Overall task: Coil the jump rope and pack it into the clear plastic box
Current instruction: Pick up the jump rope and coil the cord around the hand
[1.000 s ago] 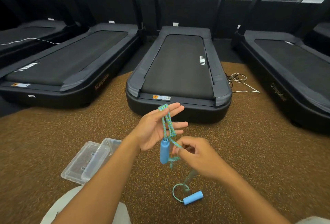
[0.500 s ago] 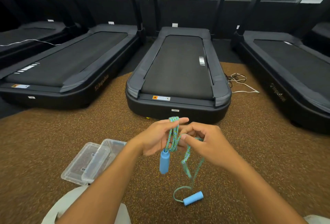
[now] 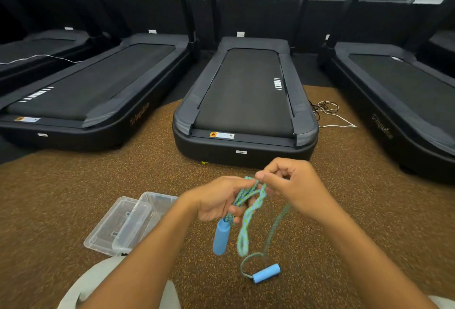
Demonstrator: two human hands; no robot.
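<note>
The jump rope (image 3: 247, 220) is a green-and-blue braided cord with two light blue handles. My left hand (image 3: 219, 200) grips several gathered loops of it, and one handle (image 3: 221, 237) hangs just below that fist. My right hand (image 3: 288, 185) pinches the cord at the top of the loops, touching the left fingers. From there a strand drops to the floor, where the other handle (image 3: 266, 273) lies. The clear plastic box (image 3: 147, 215) sits open on the floor to the left, partly behind my left forearm, with its lid (image 3: 110, 227) beside it.
Brown speckled rubber floor (image 3: 369, 222) lies all around. Black treadmills stand ahead: one centre (image 3: 246, 102), one left (image 3: 86, 97), one right (image 3: 406, 102). A tangle of cables (image 3: 327, 112) lies between the centre and right machines. My pale trouser knee (image 3: 98, 281) shows at the bottom.
My right hand rose from below the left palm to the top of the loops, laying another loop of cord there. My left fingers closed around the bundle. The floor handle stayed put.
</note>
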